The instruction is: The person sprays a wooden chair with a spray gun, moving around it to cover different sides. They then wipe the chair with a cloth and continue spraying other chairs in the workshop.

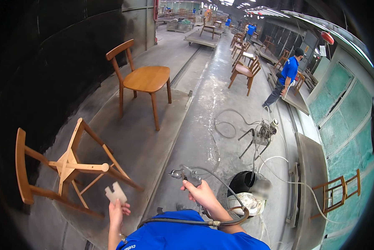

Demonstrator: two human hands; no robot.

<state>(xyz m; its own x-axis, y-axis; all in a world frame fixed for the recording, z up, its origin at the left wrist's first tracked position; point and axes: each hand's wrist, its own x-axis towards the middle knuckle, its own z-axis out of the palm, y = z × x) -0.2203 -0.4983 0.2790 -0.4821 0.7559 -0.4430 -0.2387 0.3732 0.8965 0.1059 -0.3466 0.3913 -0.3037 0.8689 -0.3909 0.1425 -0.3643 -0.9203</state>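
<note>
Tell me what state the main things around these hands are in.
Notched block: held in the left hand
Spray gun: held in the right hand
Near chair: pale frame exposed, no seat showing
Far chair: upright, seat on
Pump: standing on legs
Black bucket: open-topped

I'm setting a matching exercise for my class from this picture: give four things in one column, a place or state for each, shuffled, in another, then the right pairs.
Column one
1. Pale, flat, notched piece
2. Grey metal spray gun
3. Brown wooden chair with a smooth, rounded seat
4. Brown wooden chair with a pale, cross-braced frame

Column two
A. Tipped over, underside showing
B. Held in the right hand
C. Standing upright on a grey, flat platform
D. Held in the left hand

Right pairs: 1-D, 2-B, 3-C, 4-A
</note>
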